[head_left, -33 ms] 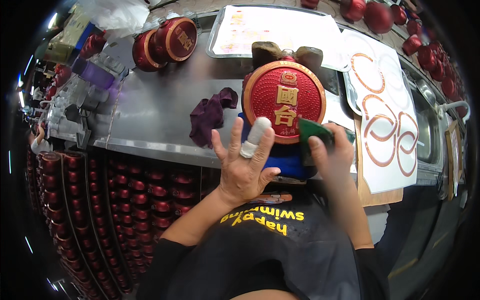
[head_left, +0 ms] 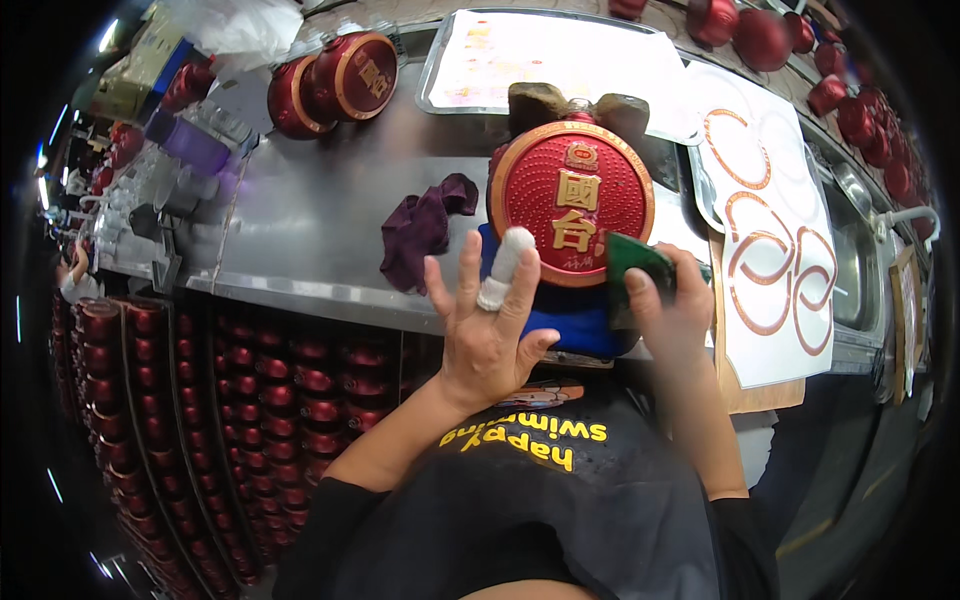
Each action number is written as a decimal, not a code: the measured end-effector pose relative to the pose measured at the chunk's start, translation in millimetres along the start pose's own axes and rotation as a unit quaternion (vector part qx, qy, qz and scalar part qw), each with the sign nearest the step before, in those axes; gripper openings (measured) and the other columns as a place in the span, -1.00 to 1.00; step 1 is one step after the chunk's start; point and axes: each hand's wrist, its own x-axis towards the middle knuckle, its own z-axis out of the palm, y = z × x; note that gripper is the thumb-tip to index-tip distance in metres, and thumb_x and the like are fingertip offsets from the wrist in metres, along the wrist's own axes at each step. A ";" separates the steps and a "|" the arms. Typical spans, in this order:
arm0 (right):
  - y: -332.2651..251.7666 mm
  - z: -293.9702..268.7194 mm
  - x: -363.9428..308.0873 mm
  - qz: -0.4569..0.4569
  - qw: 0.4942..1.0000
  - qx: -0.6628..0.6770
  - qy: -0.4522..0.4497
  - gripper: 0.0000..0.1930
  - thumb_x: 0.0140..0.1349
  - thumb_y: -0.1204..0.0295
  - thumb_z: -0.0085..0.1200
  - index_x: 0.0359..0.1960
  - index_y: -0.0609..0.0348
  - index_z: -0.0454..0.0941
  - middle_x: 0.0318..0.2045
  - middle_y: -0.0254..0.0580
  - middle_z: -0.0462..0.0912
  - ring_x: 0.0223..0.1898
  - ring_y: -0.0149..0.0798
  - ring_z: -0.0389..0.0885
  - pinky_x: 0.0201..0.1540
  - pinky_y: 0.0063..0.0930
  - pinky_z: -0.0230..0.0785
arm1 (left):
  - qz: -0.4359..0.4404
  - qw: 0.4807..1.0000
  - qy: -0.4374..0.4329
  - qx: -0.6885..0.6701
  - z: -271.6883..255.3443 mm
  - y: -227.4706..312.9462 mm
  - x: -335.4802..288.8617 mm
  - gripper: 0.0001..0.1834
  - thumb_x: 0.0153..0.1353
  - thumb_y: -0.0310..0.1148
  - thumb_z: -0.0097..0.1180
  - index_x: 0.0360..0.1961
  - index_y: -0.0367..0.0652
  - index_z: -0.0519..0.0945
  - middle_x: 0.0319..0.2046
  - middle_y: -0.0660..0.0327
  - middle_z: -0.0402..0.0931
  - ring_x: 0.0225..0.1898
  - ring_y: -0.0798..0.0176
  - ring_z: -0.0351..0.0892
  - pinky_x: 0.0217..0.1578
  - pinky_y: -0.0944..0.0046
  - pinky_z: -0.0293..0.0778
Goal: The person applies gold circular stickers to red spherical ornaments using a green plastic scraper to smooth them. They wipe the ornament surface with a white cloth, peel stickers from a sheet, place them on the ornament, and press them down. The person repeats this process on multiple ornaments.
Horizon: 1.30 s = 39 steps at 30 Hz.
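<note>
A round, flat-faced red bottle (head_left: 573, 205) with an orange-gold ring and raised gold characters lies face up in front of me. Beneath it is a blue pad (head_left: 580, 330), and two dark brown blocks (head_left: 537, 107) flank its neck at the far side. My left hand (head_left: 488, 335) is open, fingers spread, close to the bottle's lower left edge; one finger wears a white wrap (head_left: 508, 268). At the lower right rim, my right hand (head_left: 672, 305) pinches a flat dark green piece (head_left: 634, 265), perhaps a scraper. Whether this piece touches the rim I cannot tell.
A crumpled purple cloth (head_left: 425, 230) lies on the metal table left of the bottle. White sheets with orange rings (head_left: 765, 250) are at the right. Behind stands a metal tray (head_left: 428, 85) with a printed sheet. More red bottles (head_left: 355, 75) stand back left; racks of them (head_left: 280, 400) fill the lower left.
Against the bottle, my left hand has shifted slightly to the left. The green piece in my right hand stands a little farther right. The whole view has moved slightly.
</note>
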 end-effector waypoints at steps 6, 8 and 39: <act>25.9 -5.0 4.6 0.109 0.988 0.112 -0.011 -0.68 0.45 0.33 0.25 0.07 0.25 0.49 -0.20 -0.38 0.57 -0.22 -0.53 0.47 -0.10 -0.66 0.34 | -0.100 0.987 -0.009 -0.128 15.6 -14.2 13.7 0.05 0.50 0.23 -0.13 0.60 -0.40 -0.22 0.57 -0.30 -0.07 0.59 -0.42 -0.18 0.44 -0.49 -0.34; 30.3 -7.7 6.9 0.083 0.991 0.102 -0.012 -0.69 0.47 0.31 0.21 0.08 0.25 0.50 -0.17 -0.36 0.57 -0.18 -0.50 0.46 -0.06 -0.62 0.34 | -0.125 0.978 -0.030 -0.162 16.9 -18.3 18.6 0.18 0.45 0.29 -0.07 0.57 -0.48 -0.32 0.54 -0.44 -0.12 0.58 -0.44 -0.16 0.47 -0.42 -0.30; 26.1 -4.6 9.3 0.110 0.987 0.116 0.008 -0.68 0.49 0.28 0.18 0.07 0.27 0.52 -0.19 -0.33 0.58 -0.20 -0.48 0.48 -0.10 -0.58 0.37 | 0.061 0.989 -0.094 0.096 21.3 44.4 -10.4 0.15 0.17 0.28 0.23 0.62 -0.09 0.06 0.62 -0.01 -0.04 0.62 -0.28 -0.18 0.45 -0.51 -0.48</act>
